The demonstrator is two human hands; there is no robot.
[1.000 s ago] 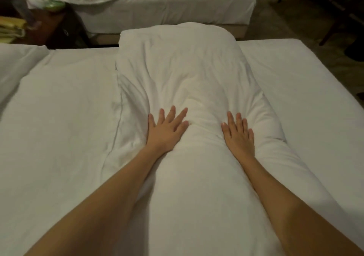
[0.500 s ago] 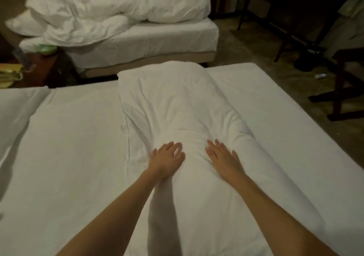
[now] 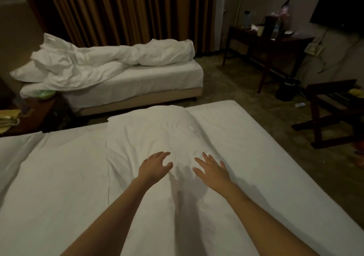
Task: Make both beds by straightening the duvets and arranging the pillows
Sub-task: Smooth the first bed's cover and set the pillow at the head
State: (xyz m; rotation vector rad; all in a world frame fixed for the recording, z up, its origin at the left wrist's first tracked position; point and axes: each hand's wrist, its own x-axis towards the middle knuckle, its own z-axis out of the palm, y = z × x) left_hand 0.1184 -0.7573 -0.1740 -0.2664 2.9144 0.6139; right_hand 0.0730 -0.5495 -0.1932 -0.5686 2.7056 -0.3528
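From the head camera, you look down your two bare forearms at the near bed (image 3: 59, 186), whose white sheet fills the lower half of the view. A folded duvet (image 3: 149, 143) lies in a long strip down the middle of the mattress, running away from you to the far edge, most likely so it can be opened out to either side.

Your left hand (image 3: 154, 166) sits over the strip with fingers spread and slightly bent, holding nothing. Your right hand (image 3: 211, 169) is just beside it, fingers straight and fanned, also empty. Both cast shadows on the cloth below them, which suggests they hover just above it rather than press; contact cannot be confirmed.

A pillow (image 3: 11, 153) lies at the left edge of this bed, partly out of view.

Beyond a strip of carpet stands the far bed (image 3: 147, 82), not yet made: its crumpled duvet (image 3: 110, 58) is heaped along the side nearest the brown curtains (image 3: 122, 9), with a second pillow (image 3: 27, 73) poking out at the left end.

A dark wooden desk (image 3: 271, 45) carrying clutter stands at the right wall.
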